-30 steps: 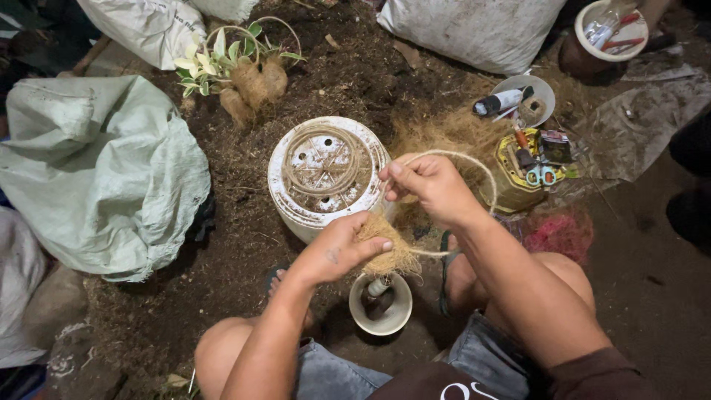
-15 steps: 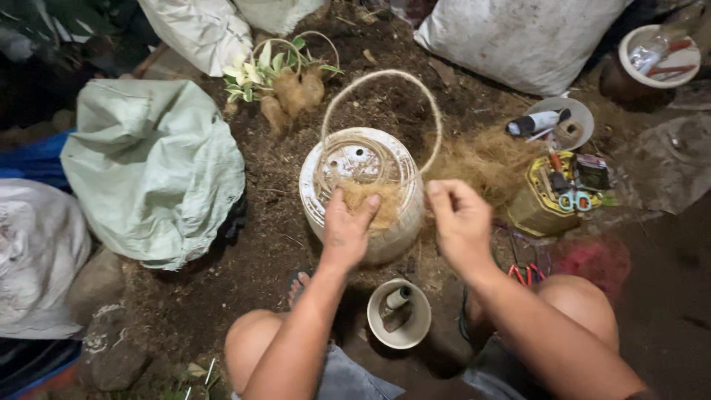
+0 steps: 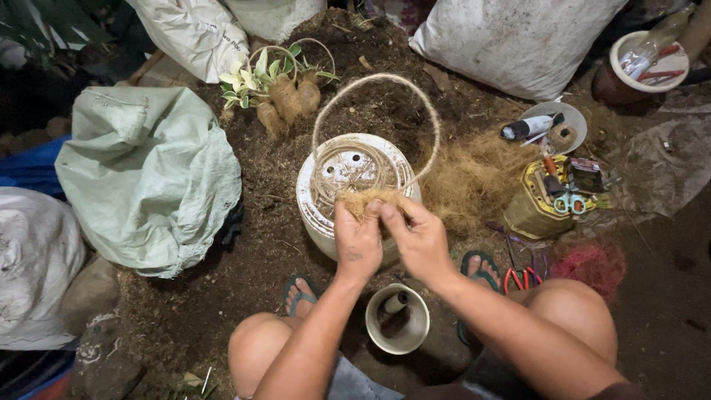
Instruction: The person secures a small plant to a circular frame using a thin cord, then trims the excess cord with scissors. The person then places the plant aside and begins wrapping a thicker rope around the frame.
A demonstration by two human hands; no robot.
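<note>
My left hand (image 3: 357, 243) and my right hand (image 3: 418, 235) meet over the near rim of a white upturned bucket (image 3: 317, 207). Both pinch one tuft of brown coconut fibre (image 3: 364, 200) between thumbs and fingers. On the bucket's top lies a coil of twine-wrapped wire. A twine-wrapped hoop (image 3: 374, 83) arches up from the bucket toward the far side. A loose heap of the same fibre (image 3: 474, 178) lies on the soil just right of the bucket.
A small white cup (image 3: 398, 320) stands between my knees. Right: yellow tin (image 3: 529, 211) with scissors (image 3: 572, 204), red-handled pliers (image 3: 522, 278), a dish with a glue bottle (image 3: 544, 124). Small plants (image 3: 278, 81) lie behind the bucket. Sacks: green (image 3: 148, 167) left, white (image 3: 511, 41) far right.
The view has drawn closer. My hands have come together at the bucket's near rim, both now pinching the fibre tuft; half a second ago they were apart, the left pressing fibre on the top.
</note>
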